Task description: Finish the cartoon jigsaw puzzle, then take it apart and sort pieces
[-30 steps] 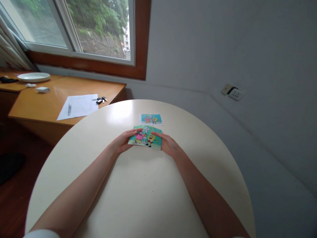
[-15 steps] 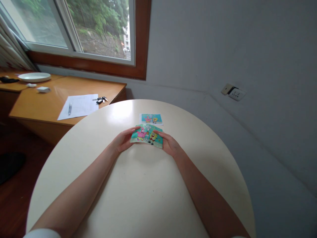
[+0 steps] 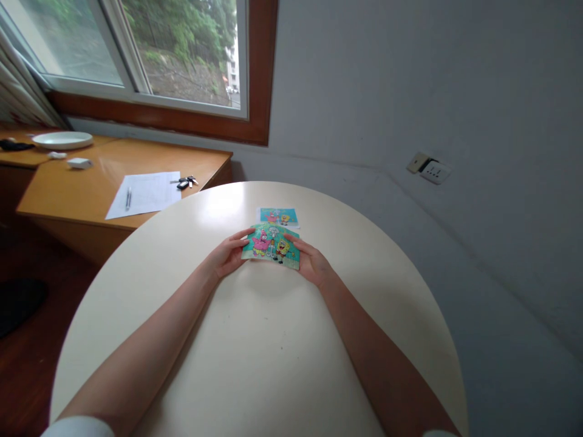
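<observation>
A teal cartoon picture card [image 3: 266,246], slightly bowed and tilted, is held above the table between both hands. It shows a pink star, a pale figure and a yellow square character. My left hand [image 3: 230,252] pinches its left edge, thumb on the face and fingers behind. Its right edge is gripped by my right hand [image 3: 310,258] in the same way. Just beyond lies a second sheet with a similar picture [image 3: 279,215], flat on the round cream table [image 3: 255,352]; the held card comes close to its near edge in view.
On the wooden desk [image 3: 195,158] at the left are a printed paper [image 3: 155,191] with a pen [image 3: 129,198], keys [image 3: 184,183], a small white box [image 3: 79,163] and a white plate [image 3: 62,140]. A wall with a socket [image 3: 436,172] borders the table's right side.
The card has tipped slightly and its left edge has shifted a little to the right. Both hands keep their hold; the second sheet stays in place.
</observation>
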The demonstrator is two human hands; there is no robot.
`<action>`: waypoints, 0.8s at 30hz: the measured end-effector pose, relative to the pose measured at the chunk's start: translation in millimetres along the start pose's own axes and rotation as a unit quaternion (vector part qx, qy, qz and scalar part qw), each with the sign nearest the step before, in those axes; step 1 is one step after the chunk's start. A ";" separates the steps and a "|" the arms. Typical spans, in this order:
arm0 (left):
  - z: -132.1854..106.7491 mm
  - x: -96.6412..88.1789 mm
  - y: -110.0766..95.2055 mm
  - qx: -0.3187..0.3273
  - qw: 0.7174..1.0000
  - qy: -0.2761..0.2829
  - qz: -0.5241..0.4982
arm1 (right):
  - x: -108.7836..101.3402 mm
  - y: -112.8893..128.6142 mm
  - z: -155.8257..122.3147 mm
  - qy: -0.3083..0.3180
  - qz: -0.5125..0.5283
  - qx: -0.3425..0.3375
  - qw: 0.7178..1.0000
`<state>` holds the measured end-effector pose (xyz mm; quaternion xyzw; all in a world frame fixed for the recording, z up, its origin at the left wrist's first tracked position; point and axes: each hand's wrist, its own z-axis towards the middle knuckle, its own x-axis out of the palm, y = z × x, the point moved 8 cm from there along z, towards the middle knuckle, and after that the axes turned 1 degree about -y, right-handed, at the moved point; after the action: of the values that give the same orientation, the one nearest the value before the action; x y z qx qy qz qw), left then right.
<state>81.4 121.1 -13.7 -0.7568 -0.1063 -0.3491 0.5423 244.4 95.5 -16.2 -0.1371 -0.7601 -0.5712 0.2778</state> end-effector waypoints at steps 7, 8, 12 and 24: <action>1.0 -1.7 -0.5 0.001 1.000 -0.008 -0.011 | -2.7 0.2 1.8 0.001 -0.005 -0.005 1.000; 0.9 -1.9 -0.9 0.003 1.000 -0.011 -0.011 | -3.0 0.4 1.9 -0.001 -0.003 -0.006 1.000; 0.6 -3.7 -3.0 0.014 0.999 -0.030 -0.007 | -5.2 1.1 1.9 -0.015 -0.002 -0.008 1.000; 2.6 -6.3 -3.5 0.026 0.999 -0.026 -0.007 | -14.6 1.0 4.0 -0.039 0.016 -0.006 0.999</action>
<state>76.0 126.1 -15.6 -0.7506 -0.1348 -0.3298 0.5564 255.7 101.2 -24.7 -0.1729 -0.7647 -0.5655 0.2559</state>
